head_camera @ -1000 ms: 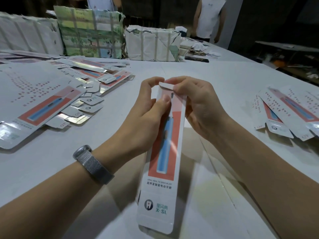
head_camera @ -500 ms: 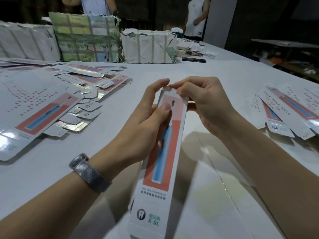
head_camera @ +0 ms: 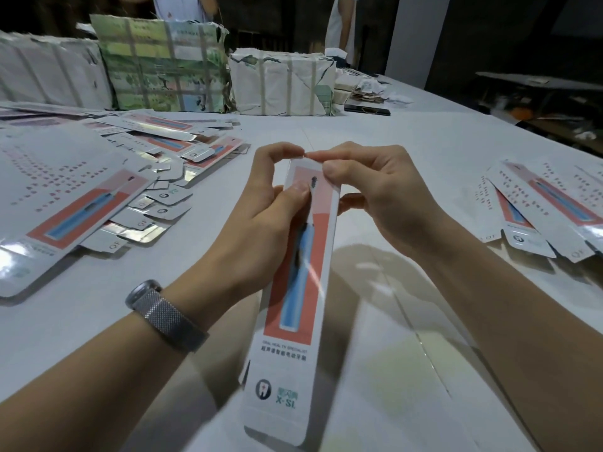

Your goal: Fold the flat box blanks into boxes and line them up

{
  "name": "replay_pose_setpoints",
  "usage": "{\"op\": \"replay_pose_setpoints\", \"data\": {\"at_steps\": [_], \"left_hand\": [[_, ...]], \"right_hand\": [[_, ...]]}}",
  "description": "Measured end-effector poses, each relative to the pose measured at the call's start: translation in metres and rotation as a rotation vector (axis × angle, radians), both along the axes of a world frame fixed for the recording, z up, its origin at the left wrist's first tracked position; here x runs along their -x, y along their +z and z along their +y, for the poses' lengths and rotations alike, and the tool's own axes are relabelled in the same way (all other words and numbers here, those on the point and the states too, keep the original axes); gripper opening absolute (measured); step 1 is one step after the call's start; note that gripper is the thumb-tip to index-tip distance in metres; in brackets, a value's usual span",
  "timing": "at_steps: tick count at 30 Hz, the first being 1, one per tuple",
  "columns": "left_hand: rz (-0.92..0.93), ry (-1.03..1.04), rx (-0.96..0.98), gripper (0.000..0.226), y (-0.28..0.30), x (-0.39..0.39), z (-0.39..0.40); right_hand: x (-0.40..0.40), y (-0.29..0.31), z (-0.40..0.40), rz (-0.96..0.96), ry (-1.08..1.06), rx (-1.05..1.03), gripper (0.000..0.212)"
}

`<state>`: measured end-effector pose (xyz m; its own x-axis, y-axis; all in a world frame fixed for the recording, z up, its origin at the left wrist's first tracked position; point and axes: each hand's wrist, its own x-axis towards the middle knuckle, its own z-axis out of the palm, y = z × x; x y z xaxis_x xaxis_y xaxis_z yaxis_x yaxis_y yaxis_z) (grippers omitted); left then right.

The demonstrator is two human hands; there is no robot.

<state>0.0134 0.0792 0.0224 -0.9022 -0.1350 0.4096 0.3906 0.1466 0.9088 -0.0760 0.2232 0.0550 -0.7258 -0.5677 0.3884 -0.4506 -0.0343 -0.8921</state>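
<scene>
**Toothbrush box takes shape over the white table**

We see a long, narrow box (head_camera: 295,278), printed with a blue toothbrush on a red panel, held above the middle of the white table (head_camera: 375,151), its far end raised between two hands. The left hand (head_camera: 261,216) grips the box's left side, thumb pressed on the printed face, forefinger arched over the top end. The right hand (head_camera: 375,197) curls round the right side, its forefinger tip meeting the left one at the top flap. We cannot tell what, if anything, is inside the box. A loose heap of flat blanks (head_camera: 107,190) spreads toward the table's left edge; a smaller fan of blanks (head_camera: 548,207) lies at its right edge. Taped paper-wrapped bundles (head_camera: 284,83) stand along the far edge.
</scene>
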Motion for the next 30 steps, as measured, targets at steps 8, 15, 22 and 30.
{"op": "replay_pose_setpoints", "data": {"at_steps": [8,15,22,30], "left_hand": [[0.037,0.081,-0.021,0.016,0.000,0.004,0.002],[0.038,0.134,-0.246,0.009,0.009,0.007,-0.004],[-0.126,0.067,0.071,0.056,-0.004,0.011,-0.014],[-0.122,0.258,-0.041,0.016,-0.006,0.017,-0.031]], "right_hand": [[-0.009,-0.001,-0.006,0.182,-0.148,-0.069,0.018],[-0.032,0.002,-0.010,0.537,-0.249,-0.412,0.073],[-0.001,0.004,0.004,0.484,-0.334,-0.788,0.073],[0.073,-0.009,0.057,0.340,-0.805,-1.169,0.023]]}}
